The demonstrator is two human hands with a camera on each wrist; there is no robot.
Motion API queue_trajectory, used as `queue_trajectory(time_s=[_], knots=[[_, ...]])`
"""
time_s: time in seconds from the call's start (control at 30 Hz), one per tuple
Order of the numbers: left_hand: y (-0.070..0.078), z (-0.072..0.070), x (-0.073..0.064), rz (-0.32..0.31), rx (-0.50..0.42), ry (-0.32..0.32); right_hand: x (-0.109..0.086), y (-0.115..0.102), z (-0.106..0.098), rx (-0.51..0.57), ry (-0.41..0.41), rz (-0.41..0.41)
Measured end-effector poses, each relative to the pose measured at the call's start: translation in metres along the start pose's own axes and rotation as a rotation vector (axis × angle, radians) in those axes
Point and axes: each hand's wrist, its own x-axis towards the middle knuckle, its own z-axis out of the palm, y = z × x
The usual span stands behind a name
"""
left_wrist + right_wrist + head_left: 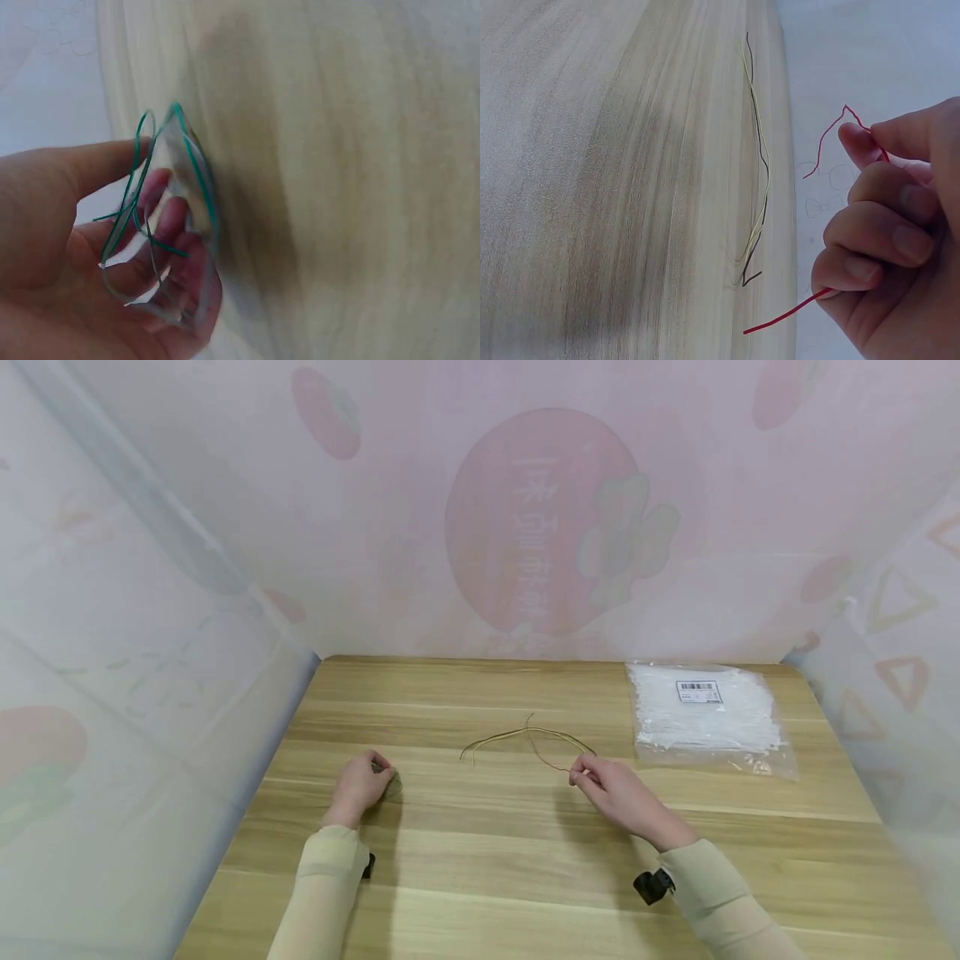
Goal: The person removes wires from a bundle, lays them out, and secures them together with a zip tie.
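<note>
Pale sheeting printed with red fruit (555,527) encloses our wood-grain surface (480,877), and a clear bag of white strips (701,718) lies at its far right. Near the left side, our left hand (362,783) holds a looped green wire (200,171), its fingers curled about the strands; whether the loop touches the surface we cannot tell. Our right hand (621,795) pinches a red wire (784,316) between thumb and forefinger, the other fingers folded in, with a thicker-looking tail showing below the little finger and a thin, kinked end above. Black and yellow wires (766,172) lie together on the surface, roughly between our hands and nearer the right.

We judge this to be a step of handling the wires by colour, and a light touch should serve us best. We would pinch each wire near its middle, so both ends swing free, and lift the red one clear so that it cannot drag the black and yellow pair. Tugging could tighten the green loop into a knot; we would rather ease it apart, one strand at a time.
</note>
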Motion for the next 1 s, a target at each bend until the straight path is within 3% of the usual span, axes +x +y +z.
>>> queue_trajectory(time_s=[0.27,0.43,0.6,0.77,0.87,1.0], knots=[[0.011,-0.011,-0.007,-0.040,0.074,0.019,-0.001,0.000,0.001,0.001,0.000,-0.003],[0.020,-0.014,-0.006,0.010,0.048,0.121,-0.001,0.001,0.001,-0.005,0.002,-0.023],[0.041,-0.009,-0.003,0.173,-0.060,0.166,0.001,-0.002,0.002,-0.005,-0.007,-0.026],[0.077,0.000,-0.012,0.373,-0.167,0.183,0.005,-0.008,0.002,-0.001,-0.017,-0.027],[0.103,0.008,-0.020,0.510,-0.147,0.212,0.007,-0.012,0.001,-0.006,-0.019,-0.024],[0.135,0.024,-0.033,0.706,-0.095,0.198,0.010,-0.018,0.001,-0.005,-0.015,-0.031]])
